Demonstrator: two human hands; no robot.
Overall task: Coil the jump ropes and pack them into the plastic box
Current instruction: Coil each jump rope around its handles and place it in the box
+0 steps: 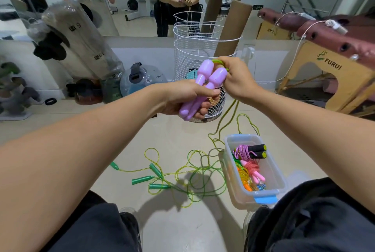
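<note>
Left hand (182, 97) clenches two smooth purple handles (199, 87) held side by side at centre. Right hand (236, 78), at 1 o'clock from them, pinches a green cord (223, 118) at their tops; its fingertips are hidden. The cord trails down to the floor. At 5 o'clock, a clear plastic box (276, 178) holds coiled ropes (248, 165). Loose green ropes (182, 174) tangle at 6 o'clock.

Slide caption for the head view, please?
Left hand grips purple handles; right hand winds green rope above plastic box.
</note>
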